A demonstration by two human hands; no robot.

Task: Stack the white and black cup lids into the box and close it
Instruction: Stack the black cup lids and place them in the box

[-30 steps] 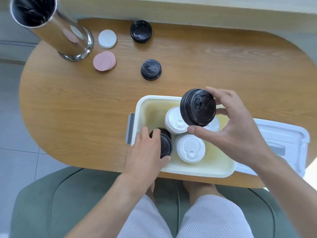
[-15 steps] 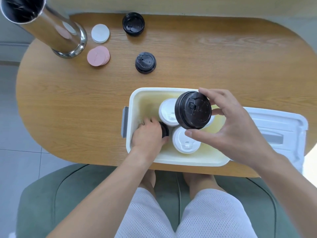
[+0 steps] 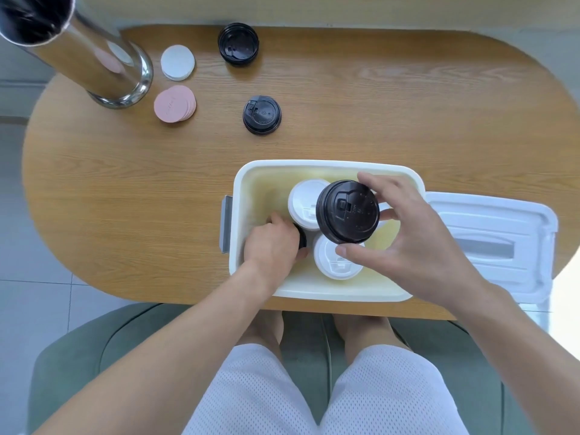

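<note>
A white box (image 3: 238, 196) stands open near the table's front edge. Inside it lie two white lids, one at the back (image 3: 303, 202) and one at the front (image 3: 332, 265). My left hand (image 3: 271, 246) reaches down into the box's left side, fingers curled over a black lid (image 3: 302, 238) that it mostly hides. My right hand (image 3: 405, 243) holds a black lid (image 3: 346, 211) by its rim above the white lids. Two more black lids sit on the table, one mid-table (image 3: 262, 115) and one at the back (image 3: 238, 44). The box's white cover (image 3: 492, 243) lies to the right.
A shiny metal cylinder (image 3: 94, 67) stands at the back left of the wooden table (image 3: 408, 120). Beside it lie a white disc stack (image 3: 177, 62) and a pink disc stack (image 3: 174, 103). My knees and a green seat are below the table edge.
My left hand has pushed the black lid deeper into the box's left side, covering more of it. My right hand has lowered its black lid slightly over the white lids.
</note>
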